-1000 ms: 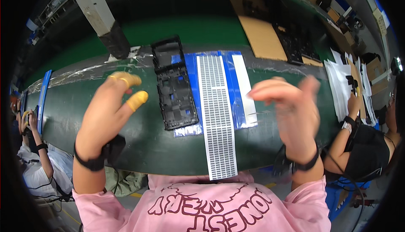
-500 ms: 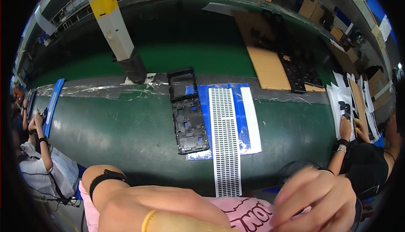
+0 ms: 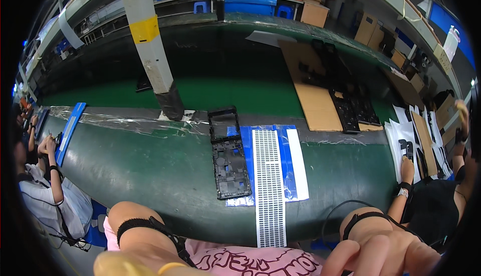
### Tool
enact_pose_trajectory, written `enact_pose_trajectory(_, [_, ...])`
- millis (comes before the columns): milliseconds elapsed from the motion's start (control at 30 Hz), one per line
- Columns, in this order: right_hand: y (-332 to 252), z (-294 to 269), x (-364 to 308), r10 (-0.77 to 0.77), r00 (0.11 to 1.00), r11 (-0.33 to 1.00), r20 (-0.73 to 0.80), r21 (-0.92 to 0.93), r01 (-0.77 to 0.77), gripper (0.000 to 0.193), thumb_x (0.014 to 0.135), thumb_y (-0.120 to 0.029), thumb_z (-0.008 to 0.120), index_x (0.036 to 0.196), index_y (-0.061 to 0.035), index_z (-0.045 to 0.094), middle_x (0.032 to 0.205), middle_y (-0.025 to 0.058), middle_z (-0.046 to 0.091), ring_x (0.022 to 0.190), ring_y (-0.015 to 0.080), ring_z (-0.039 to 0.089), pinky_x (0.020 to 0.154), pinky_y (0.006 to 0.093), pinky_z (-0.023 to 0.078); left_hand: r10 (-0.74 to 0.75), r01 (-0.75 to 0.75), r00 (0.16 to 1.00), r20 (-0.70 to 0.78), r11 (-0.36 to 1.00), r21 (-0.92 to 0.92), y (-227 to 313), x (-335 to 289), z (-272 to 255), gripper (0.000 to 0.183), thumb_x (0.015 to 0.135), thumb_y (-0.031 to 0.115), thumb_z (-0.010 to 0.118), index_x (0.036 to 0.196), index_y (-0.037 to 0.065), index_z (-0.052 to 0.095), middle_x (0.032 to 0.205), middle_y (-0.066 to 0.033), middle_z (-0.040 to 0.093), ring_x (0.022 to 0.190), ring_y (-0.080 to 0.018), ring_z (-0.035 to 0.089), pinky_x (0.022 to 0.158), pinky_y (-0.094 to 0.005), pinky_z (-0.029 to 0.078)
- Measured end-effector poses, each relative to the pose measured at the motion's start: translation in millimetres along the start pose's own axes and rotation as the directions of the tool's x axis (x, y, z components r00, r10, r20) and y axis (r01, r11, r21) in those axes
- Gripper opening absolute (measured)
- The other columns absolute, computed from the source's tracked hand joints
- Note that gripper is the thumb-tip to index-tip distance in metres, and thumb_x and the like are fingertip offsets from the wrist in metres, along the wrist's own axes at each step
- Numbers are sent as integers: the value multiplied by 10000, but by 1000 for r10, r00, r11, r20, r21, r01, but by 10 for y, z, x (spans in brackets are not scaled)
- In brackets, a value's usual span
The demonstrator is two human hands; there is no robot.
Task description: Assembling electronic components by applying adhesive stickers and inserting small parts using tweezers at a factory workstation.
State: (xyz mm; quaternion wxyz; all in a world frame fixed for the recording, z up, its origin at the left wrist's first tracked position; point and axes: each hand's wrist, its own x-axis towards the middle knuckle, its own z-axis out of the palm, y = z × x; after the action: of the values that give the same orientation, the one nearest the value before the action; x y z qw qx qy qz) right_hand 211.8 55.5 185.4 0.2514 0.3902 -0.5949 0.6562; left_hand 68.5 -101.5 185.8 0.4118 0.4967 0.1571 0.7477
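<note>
My left hand (image 3: 143, 257) is low at the left, close to my pink shirt; yellowish finger covers show on it, and its fingertips are cut off or hidden. At the lower right, my right hand (image 3: 383, 253) has bent fingers with gaps between them, and nothing shows in it. In front of me lies a white sheet of small dark rectangular labels (image 3: 269, 196), overhanging the table's near edge. Beneath it is a blue sheet (image 3: 289, 158) with a white strip (image 3: 299, 165). To its left, a black plastic housing (image 3: 230, 169) adjoins an open black frame (image 3: 224, 125).
The green table (image 3: 135, 170) curves across the view, with a pillar (image 3: 148, 50) beyond. Cardboard (image 3: 315, 106) carries black plastic parts (image 3: 345, 110). People work at left (image 3: 45, 188) and right (image 3: 436, 201). A dark cable (image 3: 330, 213) runs near my right wrist.
My hands have drawn lower and farther apart, showing more of both wrist straps. The view has tilted up. The housing and label sheet keep their places on the table.
</note>
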Motion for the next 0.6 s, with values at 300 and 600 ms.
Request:
enact_pose_trajectory(300, [-385,-3,20,-405,848,750,-343,-654,94,220,756,77,527,910,-47,431,590,5,466,553,64,390,478,199,335,21,-38,993,120,990,138,184,58,69,380,843,68,447,1199,-42,368,1192,-176,435,1000,-249,501,856,-308,401])
enact_pose_trajectory(600, [-1030,-109,-30,-228,964,773,-138,-627,93,205,768,58,467,597,-48,427,571,19,394,473,81,336,421,181,284,-76,6,954,289,972,236,388,150,234,363,841,75,451,1181,-33,382,1170,-165,446,994,-244,500,856,-312,396])
